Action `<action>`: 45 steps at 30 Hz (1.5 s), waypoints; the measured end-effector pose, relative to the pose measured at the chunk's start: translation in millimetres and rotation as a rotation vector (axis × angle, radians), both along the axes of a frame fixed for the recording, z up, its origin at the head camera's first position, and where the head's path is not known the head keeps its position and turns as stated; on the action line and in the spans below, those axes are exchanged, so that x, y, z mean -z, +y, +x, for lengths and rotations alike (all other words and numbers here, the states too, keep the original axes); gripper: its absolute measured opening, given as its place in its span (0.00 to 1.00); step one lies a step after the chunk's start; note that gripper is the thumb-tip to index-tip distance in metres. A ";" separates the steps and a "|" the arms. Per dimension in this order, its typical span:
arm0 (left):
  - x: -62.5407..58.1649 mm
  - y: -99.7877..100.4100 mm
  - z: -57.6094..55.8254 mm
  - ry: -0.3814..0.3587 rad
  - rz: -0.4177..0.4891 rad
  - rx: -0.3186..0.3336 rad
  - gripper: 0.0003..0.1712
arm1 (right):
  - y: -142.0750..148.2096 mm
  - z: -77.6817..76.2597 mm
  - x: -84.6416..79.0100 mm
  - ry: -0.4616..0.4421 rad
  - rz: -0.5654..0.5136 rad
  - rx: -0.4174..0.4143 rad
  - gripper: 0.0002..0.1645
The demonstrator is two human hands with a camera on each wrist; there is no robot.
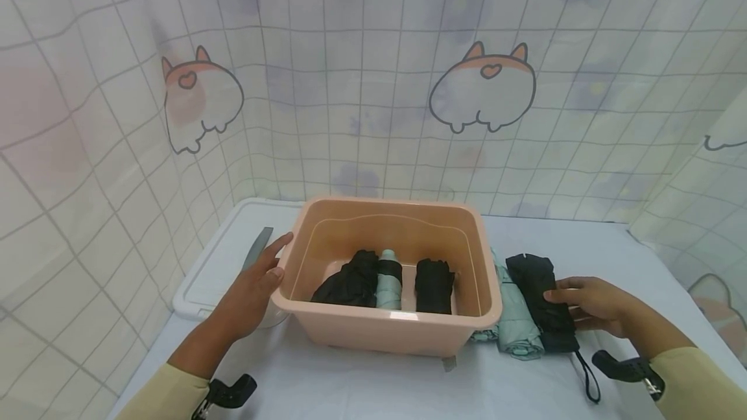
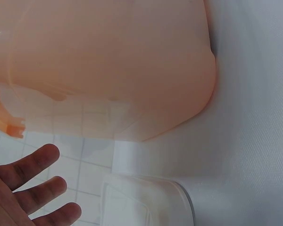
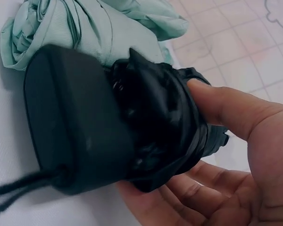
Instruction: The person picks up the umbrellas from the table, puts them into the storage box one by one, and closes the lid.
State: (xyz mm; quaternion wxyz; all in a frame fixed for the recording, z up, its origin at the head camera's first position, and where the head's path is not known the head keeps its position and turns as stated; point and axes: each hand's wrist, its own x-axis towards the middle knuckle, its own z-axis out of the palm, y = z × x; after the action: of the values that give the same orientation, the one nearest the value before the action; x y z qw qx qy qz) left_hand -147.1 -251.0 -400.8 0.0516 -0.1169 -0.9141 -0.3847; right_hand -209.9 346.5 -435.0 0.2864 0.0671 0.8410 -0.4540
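My right hand (image 1: 598, 306) grips a folded black umbrella (image 1: 539, 300), thumb on top and fingers beneath its side. In the right wrist view the umbrella's flat dark handle (image 3: 80, 122) with a wrist strap faces the camera, and its fabric (image 3: 155, 117) is bunched. Beside it lies a pale green folded umbrella (image 1: 516, 319). At the left rim of a peach plastic bin (image 1: 385, 326) rests my left hand (image 1: 251, 293), with fingers (image 2: 42, 188) extended and spread in the left wrist view. Inside the bin are a black bundle (image 1: 353, 280), a pale green umbrella (image 1: 388, 287) and a black one (image 1: 434, 287).
A white lid-like board (image 1: 216, 258) lies left of the bin, with a grey strip (image 1: 257, 248) on it. More pale green fabric (image 1: 486, 334) lies against the bin's right side. A white cloth (image 1: 373, 387) covers the table; a grid-patterned curtain (image 1: 362, 83) hangs behind.
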 end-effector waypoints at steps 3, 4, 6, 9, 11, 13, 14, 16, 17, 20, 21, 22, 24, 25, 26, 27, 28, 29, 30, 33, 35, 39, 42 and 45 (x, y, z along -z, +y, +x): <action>-1.2 0.9 1.6 -0.007 0.004 -0.002 0.32 | 2.0 -0.4 -1.2 0.004 -0.010 0.005 0.55; -1.7 1.2 2.0 -0.009 0.003 -0.002 0.32 | 2.7 -0.4 -2.0 0.003 -0.015 0.009 0.56; -2.5 1.6 2.4 -0.009 0.002 -0.001 0.32 | 4.2 -0.9 -4.1 0.000 -0.032 0.009 0.56; -2.5 1.5 1.9 -0.010 0.003 -0.002 0.32 | 6.2 -0.8 -8.7 0.000 -0.045 -0.009 0.58; -2.0 1.2 1.4 -0.012 0.002 -0.004 0.32 | 7.2 -0.7 -11.4 0.000 -0.049 -0.008 0.58; -1.4 0.8 1.1 -0.014 0.001 -0.006 0.32 | 7.5 -0.3 -14.8 0.002 -0.066 -0.013 0.58; -1.1 0.6 0.8 -0.015 0.000 -0.008 0.32 | 7.5 -0.1 -16.3 0.004 -0.074 -0.011 0.58; -0.7 0.2 0.6 -0.017 0.000 -0.010 0.32 | 7.5 0.6 -19.5 0.005 -0.097 -0.002 0.58; -0.7 0.2 0.6 -0.017 0.001 -0.010 0.32 | 7.6 1.0 -21.4 0.008 -0.115 -0.003 0.58; -1.2 0.6 1.0 -0.017 0.003 -0.011 0.32 | 7.3 2.0 -27.4 0.018 -0.145 0.001 0.59; -1.5 0.9 1.2 -0.017 0.003 -0.011 0.32 | 7.2 2.2 -29.3 0.020 -0.153 0.004 0.59; -2.2 1.4 1.7 -0.016 0.003 -0.009 0.32 | 7.0 2.4 -31.1 0.022 -0.160 0.007 0.59; -3.2 2.2 2.4 -0.017 0.002 -0.010 0.32 | 6.5 2.8 -34.7 0.023 -0.159 0.012 0.60; -3.3 2.3 2.5 -0.018 0.003 -0.010 0.32 | 6.6 2.7 -36.1 0.024 -0.157 0.013 0.60; -3.4 2.5 2.5 -0.017 0.003 -0.010 0.32 | 6.7 2.7 -37.3 0.026 -0.160 0.010 0.60; -3.4 2.4 2.5 -0.019 0.004 -0.010 0.32 | 6.8 2.8 -38.7 0.026 -0.161 0.007 0.60; -3.5 2.4 2.5 -0.019 0.005 -0.010 0.32 | 6.9 2.9 -40.2 0.027 -0.160 0.004 0.59; -3.5 2.3 2.3 -0.020 0.005 -0.011 0.32 | 7.0 2.9 -41.5 0.030 -0.159 0.000 0.59; -3.3 2.2 2.0 -0.022 0.004 -0.012 0.32 | 7.0 2.9 -42.8 0.032 -0.159 -0.004 0.59; -3.8 2.4 2.8 -0.025 0.007 -0.013 0.32 | 6.2 3.3 -47.2 0.040 -0.171 -0.013 0.58; -3.8 2.5 3.3 -0.024 0.008 -0.013 0.32 | 5.7 3.6 -50.2 0.047 -0.178 -0.015 0.58; -2.9 2.1 3.1 -0.014 0.010 -0.005 0.32 | 5.5 3.5 -55.6 0.063 -0.182 -0.019 0.57; -1.6 1.0 1.6 -0.006 0.012 0.000 0.32 | 4.4 3.5 -59.5 0.072 -0.175 -0.022 0.58; 0.4 -0.3 -0.2 -0.002 0.012 0.004 0.32 | 2.2 3.9 -63.1 0.079 -0.175 -0.027 0.58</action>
State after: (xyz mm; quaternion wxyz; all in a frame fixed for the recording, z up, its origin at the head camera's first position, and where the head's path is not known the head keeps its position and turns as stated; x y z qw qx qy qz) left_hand -147.2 -251.3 -401.2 0.0505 -0.1180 -0.9116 -0.3906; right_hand -206.0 348.7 -371.9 0.2637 0.0124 0.8096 -0.5243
